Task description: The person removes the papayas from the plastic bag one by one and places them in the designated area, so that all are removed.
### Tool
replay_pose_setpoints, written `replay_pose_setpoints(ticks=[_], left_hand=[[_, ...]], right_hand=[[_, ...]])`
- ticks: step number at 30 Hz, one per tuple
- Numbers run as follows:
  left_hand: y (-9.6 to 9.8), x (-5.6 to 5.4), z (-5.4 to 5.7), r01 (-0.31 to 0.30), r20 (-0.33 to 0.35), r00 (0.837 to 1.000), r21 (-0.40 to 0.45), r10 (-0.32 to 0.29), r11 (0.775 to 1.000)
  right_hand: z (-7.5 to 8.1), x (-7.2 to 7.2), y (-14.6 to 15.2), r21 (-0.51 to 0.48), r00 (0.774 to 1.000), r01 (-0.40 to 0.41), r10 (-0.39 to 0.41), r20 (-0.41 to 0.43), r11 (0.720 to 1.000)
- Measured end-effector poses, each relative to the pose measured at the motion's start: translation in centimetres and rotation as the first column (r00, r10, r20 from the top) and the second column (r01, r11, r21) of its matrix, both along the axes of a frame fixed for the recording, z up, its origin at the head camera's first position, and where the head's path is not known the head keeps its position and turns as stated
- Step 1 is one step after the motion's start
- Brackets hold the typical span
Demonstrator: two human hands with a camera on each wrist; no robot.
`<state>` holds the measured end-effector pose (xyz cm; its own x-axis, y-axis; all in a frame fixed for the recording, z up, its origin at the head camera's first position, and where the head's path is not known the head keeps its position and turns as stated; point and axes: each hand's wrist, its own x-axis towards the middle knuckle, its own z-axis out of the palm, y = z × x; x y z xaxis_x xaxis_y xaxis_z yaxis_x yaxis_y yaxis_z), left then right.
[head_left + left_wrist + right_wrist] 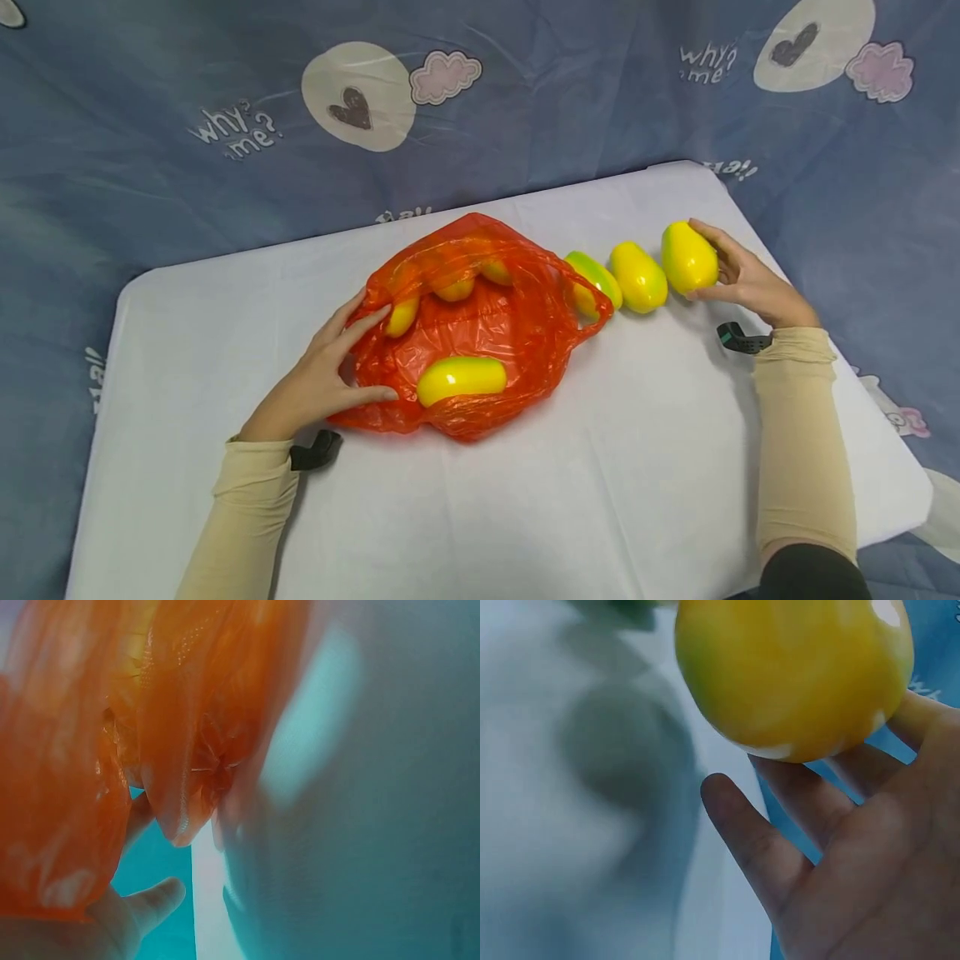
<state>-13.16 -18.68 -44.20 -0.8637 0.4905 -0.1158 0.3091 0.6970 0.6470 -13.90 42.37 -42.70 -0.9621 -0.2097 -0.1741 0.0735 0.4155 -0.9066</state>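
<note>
At the left rim of a red plastic bag [480, 325], my left hand [322, 358] has its fingers and thumb spread and touches the film. The bag lies with its mouth spread, and its film fills much of the left wrist view. A long yellow mango [461, 379] rests inside near the front; several more yellow fruits [454, 287] show at the back and left, partly behind the film. My right hand [750, 275] holds a glossy yellow mango [688, 257] between fingers and thumb, to the right of the bag. That mango [795, 675] also shows up close in the right wrist view.
Between the bag and my right hand lie a yellow mango [638, 277] and a greenish-yellow one [595, 279], the latter partly behind the bag's handle. The white-covered table [480, 517] ends at the back against a blue printed cloth [525, 100].
</note>
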Motion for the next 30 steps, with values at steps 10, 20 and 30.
replay_pose_setpoints(ticks=[10, 20, 30], left_hand=[[0.1, 0.4, 0.0, -0.006, -0.001, 1.000, -0.006, 0.006, 1.000], [0.3, 0.6, -0.1, -0.006, -0.016, 1.000, -0.013, 0.006, 1.000], [0.3, 0.6, -0.1, 0.002, -0.022, 1.000, -0.002, -0.002, 1.000]], right_hand=[[0.2, -1.5, 0.3, 0.172, 0.988, -0.130, 0.114, 0.100, 0.977], [0.3, -2.0, 0.6, 0.207, 0.979, -0.182, 0.158, 0.130, 0.961], [0.4, -1.8, 0.6, 0.223, 0.982, -0.151, 0.121, 0.145, 0.963]])
